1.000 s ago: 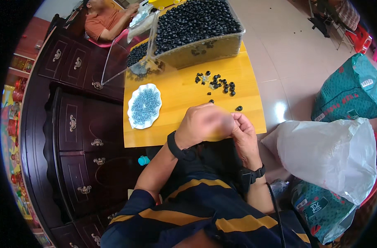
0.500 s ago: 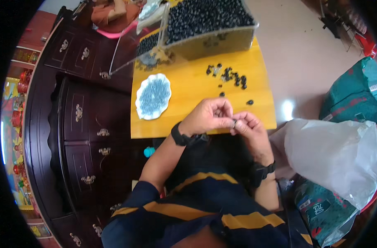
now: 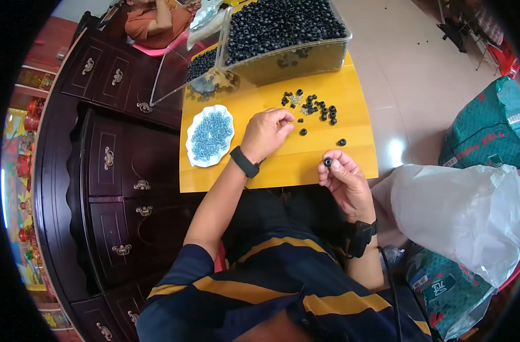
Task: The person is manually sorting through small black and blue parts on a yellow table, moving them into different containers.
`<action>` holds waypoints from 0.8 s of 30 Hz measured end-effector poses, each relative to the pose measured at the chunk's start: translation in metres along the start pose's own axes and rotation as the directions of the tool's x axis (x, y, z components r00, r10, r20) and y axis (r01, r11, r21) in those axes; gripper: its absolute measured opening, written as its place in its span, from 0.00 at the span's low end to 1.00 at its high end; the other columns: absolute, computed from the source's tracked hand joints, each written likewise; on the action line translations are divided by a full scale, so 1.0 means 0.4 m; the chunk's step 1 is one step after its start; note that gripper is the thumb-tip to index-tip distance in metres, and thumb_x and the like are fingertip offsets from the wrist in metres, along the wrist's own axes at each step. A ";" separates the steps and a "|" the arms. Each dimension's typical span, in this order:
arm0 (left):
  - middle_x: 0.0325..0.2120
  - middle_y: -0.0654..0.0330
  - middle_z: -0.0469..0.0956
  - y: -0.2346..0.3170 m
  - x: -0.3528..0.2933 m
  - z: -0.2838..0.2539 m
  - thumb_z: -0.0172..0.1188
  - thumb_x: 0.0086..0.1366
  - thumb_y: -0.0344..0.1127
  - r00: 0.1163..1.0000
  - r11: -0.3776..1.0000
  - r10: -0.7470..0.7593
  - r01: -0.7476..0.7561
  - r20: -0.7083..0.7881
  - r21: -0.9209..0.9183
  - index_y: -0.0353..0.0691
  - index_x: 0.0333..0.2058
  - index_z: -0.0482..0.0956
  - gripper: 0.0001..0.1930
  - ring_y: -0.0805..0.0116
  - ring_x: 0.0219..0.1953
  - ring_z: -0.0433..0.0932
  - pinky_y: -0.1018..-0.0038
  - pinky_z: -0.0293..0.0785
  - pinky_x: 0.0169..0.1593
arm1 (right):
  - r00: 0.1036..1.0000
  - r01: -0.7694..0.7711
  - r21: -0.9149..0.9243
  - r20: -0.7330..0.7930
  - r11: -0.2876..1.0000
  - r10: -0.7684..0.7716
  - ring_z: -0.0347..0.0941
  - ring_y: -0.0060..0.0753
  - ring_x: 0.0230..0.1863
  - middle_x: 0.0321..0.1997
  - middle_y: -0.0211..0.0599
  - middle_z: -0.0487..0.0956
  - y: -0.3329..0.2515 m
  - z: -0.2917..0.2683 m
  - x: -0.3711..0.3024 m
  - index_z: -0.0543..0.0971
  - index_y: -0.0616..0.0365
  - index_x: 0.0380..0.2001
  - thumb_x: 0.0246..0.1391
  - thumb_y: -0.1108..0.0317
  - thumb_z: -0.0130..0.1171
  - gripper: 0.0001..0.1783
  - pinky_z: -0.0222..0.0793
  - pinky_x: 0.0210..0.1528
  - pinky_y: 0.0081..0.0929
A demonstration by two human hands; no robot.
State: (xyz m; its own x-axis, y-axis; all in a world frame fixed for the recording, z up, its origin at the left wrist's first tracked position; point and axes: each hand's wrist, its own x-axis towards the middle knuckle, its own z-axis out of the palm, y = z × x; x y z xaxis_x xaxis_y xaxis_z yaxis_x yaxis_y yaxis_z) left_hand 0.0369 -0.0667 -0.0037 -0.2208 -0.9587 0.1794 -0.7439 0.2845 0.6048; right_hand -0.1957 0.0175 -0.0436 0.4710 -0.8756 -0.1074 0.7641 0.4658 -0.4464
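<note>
So your right hand point(image 3: 347, 180) has a black bead point(image 3: 327, 162) pinched between thumb and fingers, hole showing, right over the near edge of the yellow table point(image 3: 245, 175). Your left hand point(image 3: 265, 134) has its fingers curled in low over the tabletop; can't tell if anything's in them.

As for clutter: the big clear box point(image 3: 288, 71) heaped with black beads hogs the far end, with a smaller bin point(image 3: 203, 65) beside it. The wavy white dish point(image 3: 203, 163) of tiny bluish bits sits just left of your left hand, and loose beads point(image 3: 333, 115) lie scattered past your fingers. A dark cabinet point(image 3: 109, 188) crowds your left, while a white sack point(image 3: 453, 211) and a teal bag point(image 3: 488, 128) fill your right. Also, there's a black cable point(image 3: 393, 279) beside your right forearm.
</note>
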 end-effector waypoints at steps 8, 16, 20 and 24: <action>0.30 0.58 0.81 0.003 0.052 0.030 0.65 0.59 0.32 0.991 0.970 0.115 -0.126 0.064 0.206 0.41 0.35 0.85 0.06 0.57 0.32 0.82 0.66 0.78 0.38 | 0.998 -0.003 -0.042 -0.059 0.999 0.001 0.78 0.22 0.36 0.38 0.32 0.80 -0.011 0.013 0.000 0.76 0.58 0.47 0.67 0.66 0.57 0.09 0.77 0.42 0.20; 0.28 0.56 0.81 -0.010 0.058 0.045 0.62 0.60 0.33 0.966 0.929 0.206 -0.243 0.154 0.279 0.40 0.32 0.84 0.05 0.53 0.33 0.81 0.60 0.78 0.38 | 0.999 0.016 -0.010 -0.048 1.000 -0.016 0.78 0.22 0.36 0.40 0.34 0.82 -0.006 0.008 -0.003 0.77 0.58 0.48 0.67 0.66 0.57 0.10 0.77 0.44 0.21; 0.27 0.55 0.80 -0.011 0.061 0.030 0.62 0.58 0.32 0.973 0.906 0.176 -0.220 0.152 0.361 0.40 0.32 0.83 0.05 0.51 0.32 0.80 0.59 0.78 0.37 | 0.999 0.020 -0.038 -0.050 0.999 -0.022 0.78 0.21 0.36 0.40 0.33 0.82 -0.010 0.010 -0.003 0.77 0.58 0.48 0.67 0.66 0.57 0.10 0.77 0.44 0.21; 0.24 0.57 0.80 0.006 0.026 -0.008 0.63 0.57 0.28 0.993 0.975 0.114 -0.109 -0.013 0.191 0.37 0.31 0.82 0.03 0.62 0.25 0.80 0.69 0.77 0.33 | 0.997 0.013 -0.050 -0.079 0.999 -0.017 0.78 0.22 0.36 0.39 0.33 0.81 -0.004 0.010 -0.012 0.76 0.57 0.47 0.67 0.67 0.56 0.09 0.76 0.42 0.20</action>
State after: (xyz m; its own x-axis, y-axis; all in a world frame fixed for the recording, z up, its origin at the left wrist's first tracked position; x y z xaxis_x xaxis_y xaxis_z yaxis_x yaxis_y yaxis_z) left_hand 0.0348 -0.0761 0.0019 -0.2957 -0.9199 0.2576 -0.8220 0.3824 0.4219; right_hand -0.1976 0.0215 -0.0388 0.4215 -0.8908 -0.1698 0.7470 0.4472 -0.4919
